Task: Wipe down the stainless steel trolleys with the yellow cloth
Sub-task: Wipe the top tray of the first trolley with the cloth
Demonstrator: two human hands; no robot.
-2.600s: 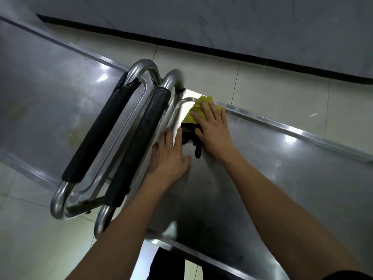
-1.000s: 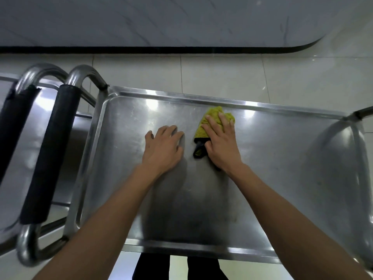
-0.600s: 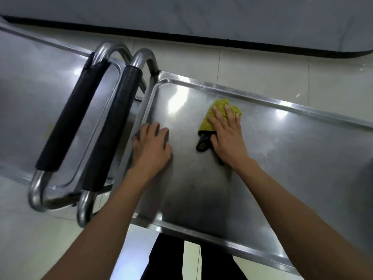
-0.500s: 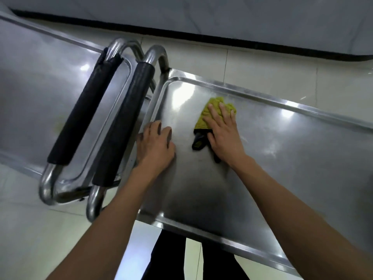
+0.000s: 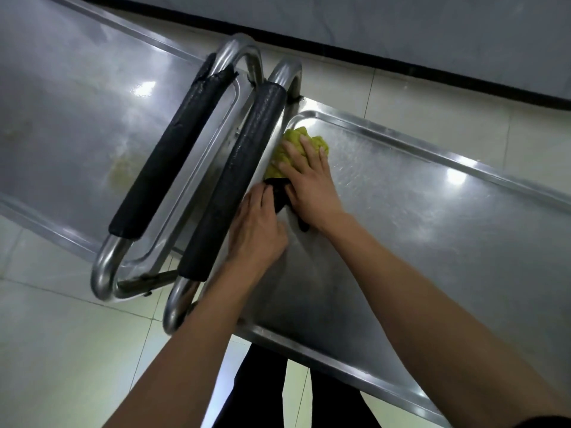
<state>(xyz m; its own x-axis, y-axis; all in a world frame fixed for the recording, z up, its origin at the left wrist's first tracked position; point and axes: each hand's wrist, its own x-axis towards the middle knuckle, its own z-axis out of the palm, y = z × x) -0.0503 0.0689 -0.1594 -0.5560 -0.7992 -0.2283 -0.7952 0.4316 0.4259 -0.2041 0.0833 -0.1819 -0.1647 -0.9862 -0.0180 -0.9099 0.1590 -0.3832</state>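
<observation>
Pale tiled floor [image 5: 61,350] meets dark skirting [image 5: 432,75].

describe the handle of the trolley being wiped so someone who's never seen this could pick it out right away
Start at the stainless steel trolley top on the right, where the right hand presses the yellow cloth. Along its left end runs a steel loop handle with a black foam grip. A similar black-padded handle lies parallel further left on the neighbouring trolley; the right one sits nearest the cloth and hands.
</observation>
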